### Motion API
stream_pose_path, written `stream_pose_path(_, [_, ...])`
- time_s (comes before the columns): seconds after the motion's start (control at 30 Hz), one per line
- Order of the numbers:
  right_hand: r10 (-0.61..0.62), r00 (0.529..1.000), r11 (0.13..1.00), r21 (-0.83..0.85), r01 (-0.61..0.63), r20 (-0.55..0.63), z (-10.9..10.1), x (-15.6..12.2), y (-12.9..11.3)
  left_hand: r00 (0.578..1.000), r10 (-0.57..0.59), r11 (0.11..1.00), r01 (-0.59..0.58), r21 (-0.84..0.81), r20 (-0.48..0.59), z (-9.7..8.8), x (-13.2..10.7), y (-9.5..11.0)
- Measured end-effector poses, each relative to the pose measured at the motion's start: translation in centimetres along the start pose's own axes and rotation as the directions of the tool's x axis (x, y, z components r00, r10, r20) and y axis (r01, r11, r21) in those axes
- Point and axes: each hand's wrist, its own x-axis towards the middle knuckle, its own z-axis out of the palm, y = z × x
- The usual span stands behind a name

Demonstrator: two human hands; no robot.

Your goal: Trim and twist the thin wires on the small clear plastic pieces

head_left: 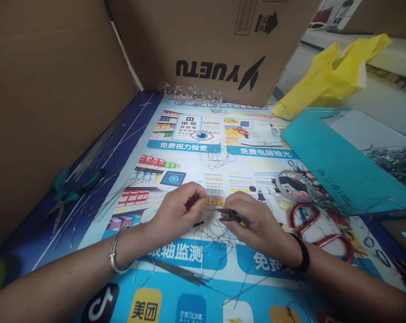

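My right hand (252, 215) is closed around small dark pliers (232, 216), whose jaws point left toward my other hand. Thumb and fingertips pressed together, my left hand (183, 205) pinches thin wire beside the jaws. A tangle of bent wire (211, 235) spreads beneath both hands on the printed sheet (219, 179). Farther back lies another loose wire shape (217, 153). A bundle of straight dark wires (181, 271) rests just in front of my left wrist. The exact grip point of the pliers is too small to make out.
Teal-handled pliers (71, 188) lie at left near long straight wires (95, 150). On the right are red-handled scissors (304, 217), a clear tape roll (290, 186) and a teal box (319, 166) with wire scraps. Cardboard walls (203, 40) stand behind; a yellow bag (334, 74) is at back right.
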Motion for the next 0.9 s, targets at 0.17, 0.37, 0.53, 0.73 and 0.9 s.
stream_pose_path(0.17, [-0.047, 0.998, 0.998, -0.044, 0.049, 0.05, 0.12, -0.18, 0.08, 1.0, 0.004, 1.0, -0.004, 0.011, -0.009, -0.09, 0.05, 0.07])
stream_pose_path(0.37, [0.091, 0.993, 0.996, -0.011, -0.092, -0.079, -0.16, -0.05, 0.15, 1.0, -0.006, 1.0, 0.006, -0.002, 0.002, -0.17, -0.04, 0.03])
stream_pose_path(0.53, [0.263, 0.957, 0.964, -0.011, -0.266, -0.125, -0.27, 0.14, 0.17, 1.0, -0.012, 1.0, 0.012, 0.013, 0.01, -0.27, -0.13, 0.02])
stream_pose_path(0.73, [0.32, 0.945, 0.947, 0.031, -0.319, -0.062, -0.02, 0.31, 0.17, 1.0, -0.014, 1.0, 0.014, -0.01, -0.002, -0.22, -0.14, 0.04])
stream_pose_path(0.9, [0.338, 0.938, 0.941, 0.057, -0.334, -0.081, -0.09, 0.4, 0.39, 0.999, -0.031, 0.999, 0.031, -0.005, -0.004, -0.17, -0.15, 0.07])
